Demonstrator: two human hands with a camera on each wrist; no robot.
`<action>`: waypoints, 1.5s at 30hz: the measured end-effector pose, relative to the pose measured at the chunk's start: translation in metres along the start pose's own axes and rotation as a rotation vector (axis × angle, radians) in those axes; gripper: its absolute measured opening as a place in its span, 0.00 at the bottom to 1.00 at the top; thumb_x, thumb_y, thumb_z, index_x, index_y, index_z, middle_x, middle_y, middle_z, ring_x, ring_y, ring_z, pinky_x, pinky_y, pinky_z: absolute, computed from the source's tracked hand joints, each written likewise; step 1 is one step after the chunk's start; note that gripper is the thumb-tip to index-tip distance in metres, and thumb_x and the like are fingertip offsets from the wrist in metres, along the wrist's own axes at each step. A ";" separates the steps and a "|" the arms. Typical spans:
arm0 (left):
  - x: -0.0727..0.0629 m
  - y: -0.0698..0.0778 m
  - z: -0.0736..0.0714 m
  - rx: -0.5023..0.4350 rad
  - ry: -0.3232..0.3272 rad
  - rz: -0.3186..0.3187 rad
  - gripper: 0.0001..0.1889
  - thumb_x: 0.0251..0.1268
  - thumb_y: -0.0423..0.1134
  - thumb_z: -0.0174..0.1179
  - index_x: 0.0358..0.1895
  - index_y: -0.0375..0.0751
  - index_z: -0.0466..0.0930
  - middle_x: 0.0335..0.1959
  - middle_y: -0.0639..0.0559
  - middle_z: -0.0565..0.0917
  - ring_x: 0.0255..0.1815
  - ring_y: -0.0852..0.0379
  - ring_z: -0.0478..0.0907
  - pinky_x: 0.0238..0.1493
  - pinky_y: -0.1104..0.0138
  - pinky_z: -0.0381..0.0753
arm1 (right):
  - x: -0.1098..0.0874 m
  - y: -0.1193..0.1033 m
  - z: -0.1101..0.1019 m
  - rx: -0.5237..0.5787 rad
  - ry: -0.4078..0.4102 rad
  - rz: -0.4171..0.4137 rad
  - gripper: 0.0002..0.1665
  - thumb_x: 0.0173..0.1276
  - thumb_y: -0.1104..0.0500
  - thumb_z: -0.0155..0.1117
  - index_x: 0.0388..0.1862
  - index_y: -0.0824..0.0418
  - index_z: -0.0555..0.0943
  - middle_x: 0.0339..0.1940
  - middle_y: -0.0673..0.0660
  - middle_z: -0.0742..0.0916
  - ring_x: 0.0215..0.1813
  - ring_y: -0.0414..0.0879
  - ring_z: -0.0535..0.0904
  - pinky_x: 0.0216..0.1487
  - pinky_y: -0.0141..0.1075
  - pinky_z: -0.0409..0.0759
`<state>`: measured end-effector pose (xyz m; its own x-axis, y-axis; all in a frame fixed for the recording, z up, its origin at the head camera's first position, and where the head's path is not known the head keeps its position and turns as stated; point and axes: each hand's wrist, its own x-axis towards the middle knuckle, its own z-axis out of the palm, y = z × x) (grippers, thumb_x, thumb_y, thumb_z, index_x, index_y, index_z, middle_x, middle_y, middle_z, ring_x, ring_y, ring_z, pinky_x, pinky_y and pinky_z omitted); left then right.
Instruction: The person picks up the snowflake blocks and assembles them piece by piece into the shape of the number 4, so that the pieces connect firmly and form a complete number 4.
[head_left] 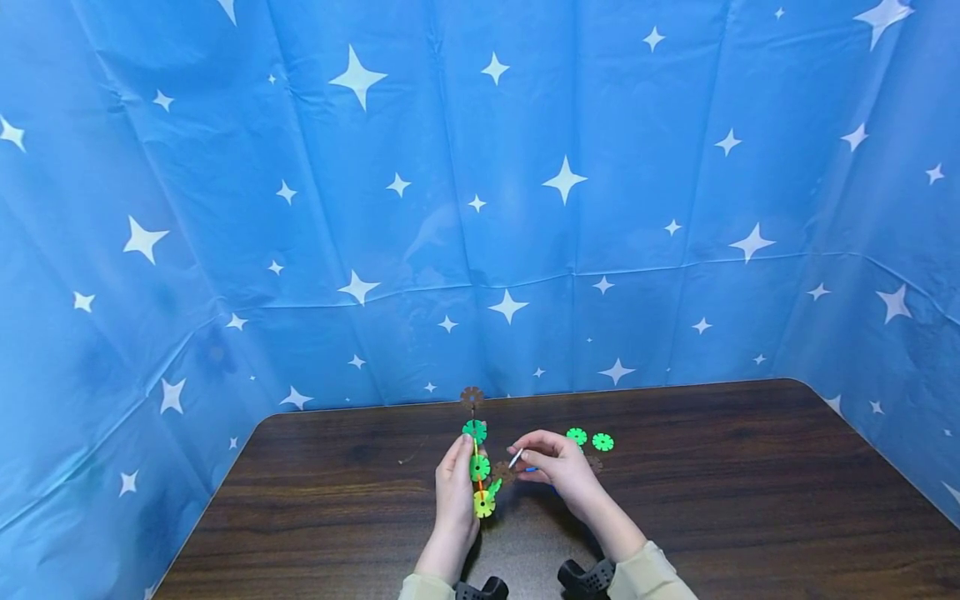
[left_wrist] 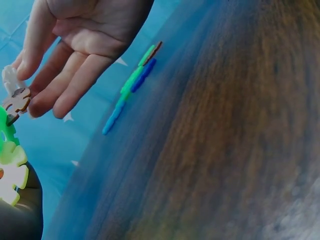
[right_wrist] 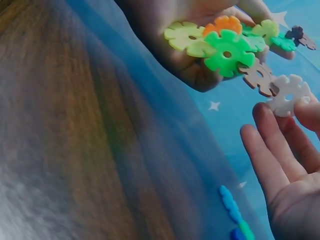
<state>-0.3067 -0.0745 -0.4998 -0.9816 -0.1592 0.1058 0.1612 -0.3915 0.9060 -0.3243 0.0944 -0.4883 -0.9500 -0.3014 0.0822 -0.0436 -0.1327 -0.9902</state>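
My left hand (head_left: 454, 490) holds a linked chain of notched plastic flower discs, raised over the table. A brown disc (head_left: 472, 397) tops it, with green discs (head_left: 477, 467) below and a yellow disc (head_left: 484, 504) at the bottom; an orange disc (right_wrist: 220, 25) shows in the right wrist view. From the chain's side a bright green disc (right_wrist: 229, 54) juts out, bearing another brown disc (right_wrist: 259, 76). My right hand (head_left: 568, 475) pinches a white disc (right_wrist: 289, 95) between thumb and fingers, its edge right at that brown disc. Part of the chain is hidden behind the left fingers.
Two loose green discs (head_left: 603, 442) lie on the dark wooden table (head_left: 750, 483) beyond my right hand. A brown disc (head_left: 595, 464) and blue discs (left_wrist: 144, 75) are near them, partly covered by the hand in the head view. A blue star-patterned curtain (head_left: 525, 233) hangs behind the table.
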 end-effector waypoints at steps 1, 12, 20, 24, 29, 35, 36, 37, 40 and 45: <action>0.000 0.000 0.000 0.003 0.000 0.000 0.20 0.76 0.48 0.49 0.55 0.36 0.79 0.25 0.56 0.75 0.19 0.64 0.69 0.21 0.73 0.70 | 0.000 0.001 0.001 0.001 0.010 0.000 0.13 0.71 0.67 0.58 0.50 0.75 0.77 0.50 0.69 0.83 0.42 0.50 0.82 0.48 0.49 0.81; 0.000 0.002 0.001 -0.005 0.035 -0.026 0.20 0.76 0.47 0.50 0.57 0.34 0.78 0.27 0.54 0.75 0.21 0.65 0.69 0.22 0.74 0.69 | 0.001 0.011 0.012 0.120 0.068 0.015 0.22 0.70 0.60 0.63 0.55 0.75 0.76 0.54 0.71 0.81 0.41 0.46 0.83 0.46 0.44 0.82; 0.000 0.003 0.000 0.020 0.049 -0.024 0.21 0.76 0.46 0.50 0.57 0.33 0.78 0.28 0.53 0.76 0.26 0.64 0.71 0.25 0.74 0.71 | 0.000 0.017 0.019 0.248 0.109 0.049 0.22 0.67 0.63 0.65 0.57 0.72 0.76 0.54 0.67 0.83 0.50 0.47 0.83 0.50 0.41 0.80; 0.000 0.003 -0.001 0.037 0.045 -0.024 0.20 0.76 0.47 0.50 0.57 0.34 0.79 0.29 0.52 0.76 0.26 0.63 0.71 0.25 0.73 0.71 | 0.000 0.018 0.019 0.285 0.102 0.057 0.26 0.68 0.64 0.64 0.61 0.76 0.72 0.53 0.67 0.83 0.50 0.46 0.83 0.50 0.41 0.80; 0.000 0.003 -0.001 0.052 0.046 -0.030 0.20 0.76 0.47 0.50 0.57 0.35 0.79 0.31 0.49 0.78 0.27 0.63 0.72 0.27 0.72 0.72 | 0.000 0.016 0.019 0.281 0.093 0.062 0.28 0.68 0.65 0.64 0.63 0.78 0.70 0.52 0.66 0.84 0.51 0.47 0.83 0.49 0.39 0.80; -0.001 0.001 0.000 0.043 0.038 -0.015 0.20 0.76 0.46 0.51 0.55 0.32 0.79 0.30 0.48 0.78 0.27 0.62 0.73 0.27 0.71 0.75 | -0.001 0.016 0.021 0.224 0.076 0.037 0.29 0.68 0.64 0.64 0.63 0.78 0.70 0.54 0.68 0.82 0.56 0.52 0.80 0.50 0.37 0.80; -0.001 0.001 0.000 0.042 0.038 -0.015 0.20 0.76 0.45 0.51 0.55 0.32 0.79 0.30 0.48 0.78 0.27 0.62 0.74 0.27 0.71 0.75 | -0.001 0.017 0.022 0.220 0.073 0.035 0.29 0.68 0.64 0.64 0.63 0.78 0.69 0.55 0.69 0.82 0.57 0.52 0.80 0.50 0.37 0.80; -0.001 0.001 0.000 0.047 0.041 -0.016 0.20 0.76 0.46 0.51 0.55 0.32 0.79 0.30 0.48 0.78 0.27 0.62 0.74 0.27 0.71 0.75 | -0.001 0.017 0.022 0.217 0.070 0.034 0.29 0.68 0.64 0.64 0.63 0.78 0.69 0.56 0.70 0.81 0.58 0.53 0.79 0.50 0.37 0.80; -0.002 0.000 0.000 0.053 0.053 -0.027 0.20 0.75 0.47 0.51 0.55 0.34 0.80 0.30 0.49 0.78 0.27 0.62 0.74 0.27 0.71 0.75 | -0.002 0.018 0.023 0.225 0.070 0.044 0.29 0.68 0.64 0.64 0.64 0.78 0.69 0.56 0.71 0.80 0.59 0.54 0.78 0.51 0.37 0.79; -0.001 -0.001 0.001 0.066 0.050 -0.018 0.20 0.75 0.47 0.51 0.53 0.33 0.80 0.29 0.50 0.77 0.27 0.62 0.73 0.28 0.71 0.74 | -0.002 0.018 0.019 0.220 0.076 0.044 0.29 0.68 0.63 0.64 0.62 0.78 0.70 0.55 0.68 0.82 0.55 0.50 0.81 0.50 0.38 0.80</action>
<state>-0.3059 -0.0725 -0.5007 -0.9776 -0.1984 0.0707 0.1353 -0.3348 0.9325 -0.3173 0.0750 -0.5045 -0.9704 -0.2403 0.0227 0.0586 -0.3259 -0.9436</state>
